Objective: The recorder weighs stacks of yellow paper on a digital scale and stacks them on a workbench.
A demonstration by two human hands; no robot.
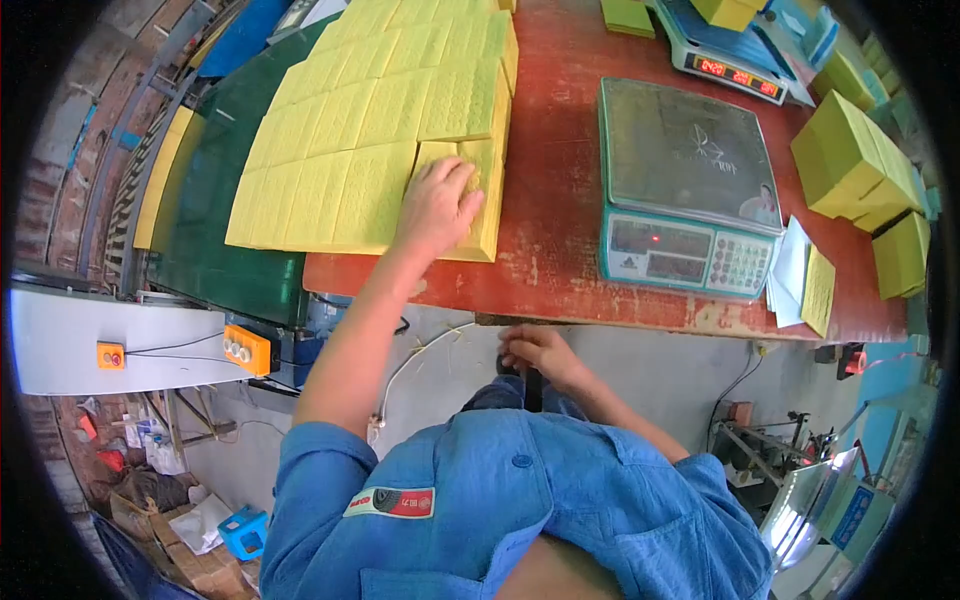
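yellow blocks (pixel 360 140) under left hand (pixel 440 208), near white-scrawled scale (pixel 650 145)

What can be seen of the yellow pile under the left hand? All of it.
The yellow pile consists of flat rectangular blocks, apparently paper, packed closely in rows, their tops faintly patterned. It sits at the left end of the red table, near the front edge. The near-right corner appears lower than the block behind it. The left hand rests on that corner; whether it grips is unclear.
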